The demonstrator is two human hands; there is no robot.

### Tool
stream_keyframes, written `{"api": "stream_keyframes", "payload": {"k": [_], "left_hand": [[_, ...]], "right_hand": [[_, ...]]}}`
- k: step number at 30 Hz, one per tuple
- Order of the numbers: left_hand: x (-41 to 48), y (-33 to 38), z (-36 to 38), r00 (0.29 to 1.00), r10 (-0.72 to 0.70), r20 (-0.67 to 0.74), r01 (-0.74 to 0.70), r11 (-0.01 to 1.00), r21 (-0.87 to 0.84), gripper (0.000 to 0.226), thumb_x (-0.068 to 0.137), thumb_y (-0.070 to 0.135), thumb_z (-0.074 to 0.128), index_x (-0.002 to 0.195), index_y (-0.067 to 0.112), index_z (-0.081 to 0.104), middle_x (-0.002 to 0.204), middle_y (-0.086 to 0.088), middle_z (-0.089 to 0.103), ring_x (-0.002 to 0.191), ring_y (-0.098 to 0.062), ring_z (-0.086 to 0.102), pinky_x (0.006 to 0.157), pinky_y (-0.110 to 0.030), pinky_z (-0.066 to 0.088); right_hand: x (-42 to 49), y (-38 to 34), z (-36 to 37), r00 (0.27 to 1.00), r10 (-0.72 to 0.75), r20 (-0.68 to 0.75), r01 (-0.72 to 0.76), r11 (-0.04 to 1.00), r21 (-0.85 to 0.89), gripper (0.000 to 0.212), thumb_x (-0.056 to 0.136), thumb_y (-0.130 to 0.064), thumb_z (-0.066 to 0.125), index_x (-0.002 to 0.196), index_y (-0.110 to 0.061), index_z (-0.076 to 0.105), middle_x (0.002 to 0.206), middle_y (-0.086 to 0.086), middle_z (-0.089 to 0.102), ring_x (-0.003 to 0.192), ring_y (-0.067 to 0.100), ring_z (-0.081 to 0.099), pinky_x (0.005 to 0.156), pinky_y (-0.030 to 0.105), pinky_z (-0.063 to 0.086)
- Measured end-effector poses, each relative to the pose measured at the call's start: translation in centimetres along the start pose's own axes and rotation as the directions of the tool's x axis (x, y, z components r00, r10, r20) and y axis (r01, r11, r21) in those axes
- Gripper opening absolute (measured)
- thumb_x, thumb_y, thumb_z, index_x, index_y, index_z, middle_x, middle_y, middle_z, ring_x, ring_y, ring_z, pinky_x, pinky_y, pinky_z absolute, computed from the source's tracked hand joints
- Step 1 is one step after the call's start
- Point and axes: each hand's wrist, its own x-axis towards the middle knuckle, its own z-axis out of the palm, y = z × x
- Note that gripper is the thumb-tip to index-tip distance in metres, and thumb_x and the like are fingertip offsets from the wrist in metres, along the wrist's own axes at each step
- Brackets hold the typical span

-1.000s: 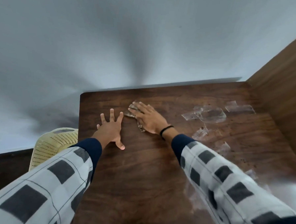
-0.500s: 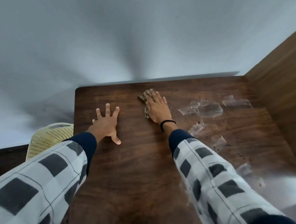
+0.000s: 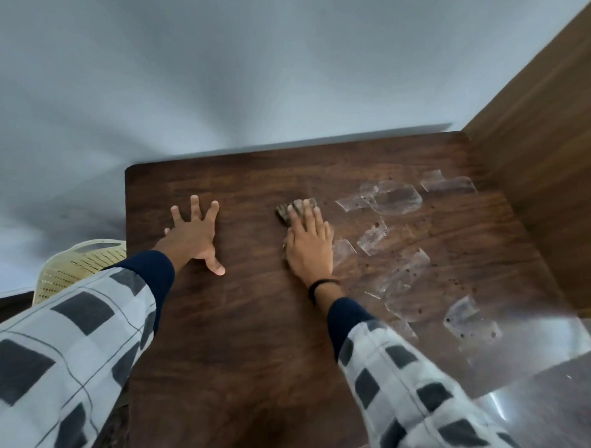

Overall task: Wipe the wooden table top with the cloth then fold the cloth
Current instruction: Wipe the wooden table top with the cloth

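The cloth (image 3: 288, 211) lies on the table (image 3: 247, 324), pressed flat under the R hand (image 3: 308, 245); only its far end shows past that hand. No grip is made: the hand is held flat & straight, palm down on the cloth. The L hand (image 3: 194, 234) is laid flat on the wood left of the cloth, well apart, all 5 fingers spread wide, nothing held. Clear shiny patches (image 3: 396, 198), maybe tape, are stuck just right of the cloth. A wood panel (image 3: 548, 151) stands far right of the cloth; a yellow chair (image 3: 79, 264) is seen far left of it, past the table edge.

Step in hand, as judged: wiping, w/ folding not yet begun. To do it well, the cloth should be held whole under the palm so it isn't bunched up or slid off. A firm, even push should be used, in long strokes that overlap. The L hand is best used as a prop & lifted away when a stroke goes left. Care is needed by the patches: an edge could be caught & peeled up.
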Motion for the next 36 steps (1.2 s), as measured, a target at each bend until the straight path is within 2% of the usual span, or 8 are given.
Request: {"api": "stream_keyframes", "payload": {"k": [5,10,13,16,22,28,33,36], "left_hand": [[-0.2,0.0,0.0,1.0,0.007,-0.007,-0.007,1.0,-0.002,0.156,0.054,0.04,0.095,0.15,0.033,-0.027,0.153,-0.006,-0.043,0.141,-0.048,-0.027,0.112,-0.068,0.009],[-0.2,-0.2,0.0,1.0,0.014,-0.013,-0.013,1.0,0.009,0.156,0.053,0.043,0.095,0.151,0.032,-0.026,0.154,-0.009,-0.04,0.14,-0.049,-0.027,0.115,-0.067,0.005],[-0.1,-0.3,0.1,1.0,0.013,-0.015,-0.013,1.0,0.018,0.156,0.053,0.043,0.095,0.151,0.031,-0.026,0.154,-0.01,-0.04,0.14,-0.049,-0.027,0.116,-0.066,0.004],[0.0,-0.2,0.1,1.0,0.009,-0.01,-0.009,1.0,0.018,0.156,0.052,0.043,0.095,0.151,0.032,-0.025,0.154,-0.009,-0.04,0.141,-0.049,-0.026,0.115,-0.066,0.005],[0.3,-0.6,0.1,1.0,0.016,-0.015,-0.015,0.999,0.029,0.159,0.048,0.046,0.095,0.151,0.033,-0.026,0.153,-0.01,-0.042,0.14,-0.05,-0.026,0.115,-0.067,0.003],[0.4,-0.5,0.3,1.0,0.013,-0.018,-0.012,1.0,0.028,0.159,0.048,0.047,0.096,0.151,0.034,-0.025,0.154,-0.007,-0.041,0.141,-0.05,-0.025,0.115,-0.068,0.006],[0.7,-0.9,0.3,1.0,0.014,-0.02,-0.014,0.999,0.032,0.16,0.046,0.049,0.096,0.15,0.035,-0.025,0.154,-0.006,-0.041,0.141,-0.05,-0.024,0.115,-0.067,0.006],[0.7,-0.9,0.2,1.0,0.014,-0.014,-0.013,0.999,0.042,0.16,0.047,0.05,0.095,0.15,0.035,-0.026,0.153,-0.007,-0.041,0.141,-0.05,-0.024,0.115,-0.067,0.006]], "right_hand": [[-5.9,1.9,1.0,0.868,-0.478,0.135,0.49,0.868,-0.081,0.052,0.108,-0.035,0.03,0.16,-0.034,0.024,0.17,-0.002,0.016,0.157,0.022,0.011,0.124,0.046,0.014],[-4.0,2.0,-0.5,0.998,-0.054,0.02,0.054,0.998,-0.038,0.052,0.108,-0.03,0.033,0.16,-0.031,0.03,0.17,-0.001,0.017,0.157,0.023,0.01,0.125,0.05,0.015],[-9.8,0.7,2.1,0.964,-0.264,0.025,0.265,0.963,-0.04,0.055,0.105,-0.032,0.034,0.159,-0.03,0.029,0.17,0.0,0.019,0.157,0.024,0.012,0.124,0.049,0.02],[-10.9,4.8,0.7,0.827,-0.535,0.174,0.557,0.823,-0.112,0.059,0.104,-0.032,0.035,0.161,-0.033,0.019,0.171,-0.002,0.011,0.158,0.023,0.007,0.125,0.044,0.011],[-9.5,3.6,-0.5,1.0,-0.006,0.026,0.008,0.999,-0.047,0.052,0.107,-0.029,0.036,0.159,-0.028,0.031,0.17,0.001,0.018,0.157,0.025,0.01,0.123,0.054,0.019],[-15.4,6.5,0.1,0.833,-0.511,0.215,0.543,0.829,-0.134,0.058,0.107,-0.032,0.034,0.162,-0.034,0.016,0.172,-0.002,0.008,0.158,0.021,0.003,0.126,0.043,0.007],[-13.1,5.5,-0.8,1.0,-0.008,0.028,0.009,0.999,-0.037,0.052,0.109,-0.032,0.032,0.16,-0.033,0.025,0.171,-0.006,0.012,0.158,0.018,0.004,0.125,0.051,0.016],[-18.8,4.8,1.7,0.955,-0.286,0.083,0.291,0.954,-0.067,0.057,0.108,-0.035,0.032,0.162,-0.034,0.016,0.171,-0.004,0.008,0.158,0.021,0.004,0.126,0.048,0.016]]}}
